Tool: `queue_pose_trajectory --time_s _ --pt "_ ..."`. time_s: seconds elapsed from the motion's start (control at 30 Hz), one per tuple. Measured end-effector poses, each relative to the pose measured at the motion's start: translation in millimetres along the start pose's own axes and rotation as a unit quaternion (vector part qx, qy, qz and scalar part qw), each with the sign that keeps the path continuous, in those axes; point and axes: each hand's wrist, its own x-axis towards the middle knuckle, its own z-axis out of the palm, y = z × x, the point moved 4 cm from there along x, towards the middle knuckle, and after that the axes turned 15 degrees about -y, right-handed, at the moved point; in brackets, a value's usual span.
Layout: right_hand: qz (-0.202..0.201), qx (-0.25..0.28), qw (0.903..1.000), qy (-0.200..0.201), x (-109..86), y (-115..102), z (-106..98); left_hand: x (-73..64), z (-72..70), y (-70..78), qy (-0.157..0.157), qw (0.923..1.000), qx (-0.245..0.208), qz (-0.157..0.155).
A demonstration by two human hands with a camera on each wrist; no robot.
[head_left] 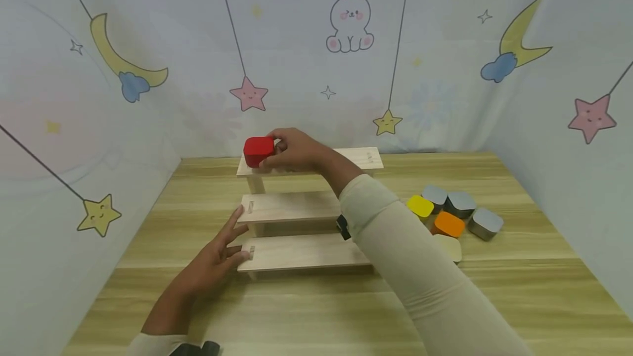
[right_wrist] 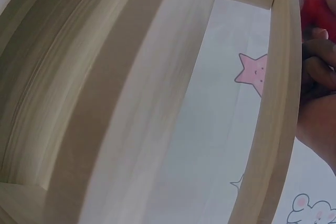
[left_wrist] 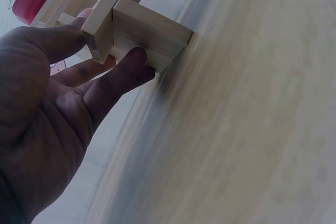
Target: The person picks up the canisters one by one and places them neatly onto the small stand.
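Observation:
A red rounded-square block [head_left: 259, 151] is at the left end of the top board of a three-step wooden stand [head_left: 296, 205]. My right hand [head_left: 299, 150] pinches it from the right, thumb in front and fingers behind. In the right wrist view the red block [right_wrist: 317, 11] shows only partly, at the upper right edge. My left hand [head_left: 217, 257] rests against the stand's left side with spread fingers, by the middle and lowest boards. In the left wrist view, the thumb is at a board's end and the fingertips [left_wrist: 137, 59] lie against the support below.
Right of the stand sit several similar blocks: a yellow one [head_left: 420, 206], an orange one [head_left: 448, 225], a cream one [head_left: 449, 248] and grey ones [head_left: 486, 223]. The wooden table [head_left: 306, 317] ends at a patterned cloth wall [head_left: 306, 59] behind and on both sides.

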Motion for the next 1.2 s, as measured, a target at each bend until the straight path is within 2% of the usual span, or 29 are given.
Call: queue_pose_trajectory --time_s 0.5,0.77,1.2 --pt "0.030 -0.038 0.9988 -0.012 6.3 -1.2 0.6 0.4 -1.5 0.7 0.002 0.9999 0.006 -0.013" --pt "0.036 -0.020 0.9991 0.000 5.6 1.5 -1.1 1.4 -0.4 1.8 0.006 0.9996 0.008 -0.028" --pt "0.046 -0.008 0.9989 -0.009 4.5 2.4 1.0 0.6 0.0 -1.0 0.002 0.9998 -0.001 -0.022"
